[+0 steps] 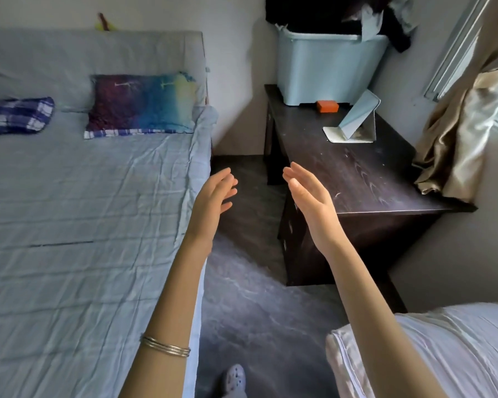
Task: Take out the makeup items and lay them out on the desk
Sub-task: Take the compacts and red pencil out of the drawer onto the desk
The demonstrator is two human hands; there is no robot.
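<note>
a person stands between a bed (69, 196) and a dark wooden desk (371, 179), both arms raised ahead; the left hand (213, 196) and the right hand (308, 196) face each other palm to palm over the floor, fingers loosely spread and holding nothing; a set of thin metal bangles (166, 346) rings the left forearm; no makeup item or makeup bag shows anywhere in view, so where the task's things lie cannot be told; the likeliest holders, as a judgement only, are the pale blue storage bin (328, 70) at the far end of the desk or the drawers down the desk's front (only their handles show, dimly); on the desk top stand a small orange box (327, 106) just before the bin and a folding stand mirror (354, 122) nearer the window curtain (457, 133); the step in hand looks like the very start, a reach toward the desk; to do it well, step closer first, find the container, steady it with one hand while the other draws items out singly; the bare stretch of desk top nearest the person suits the laying out, well apart from the mirror.
</note>
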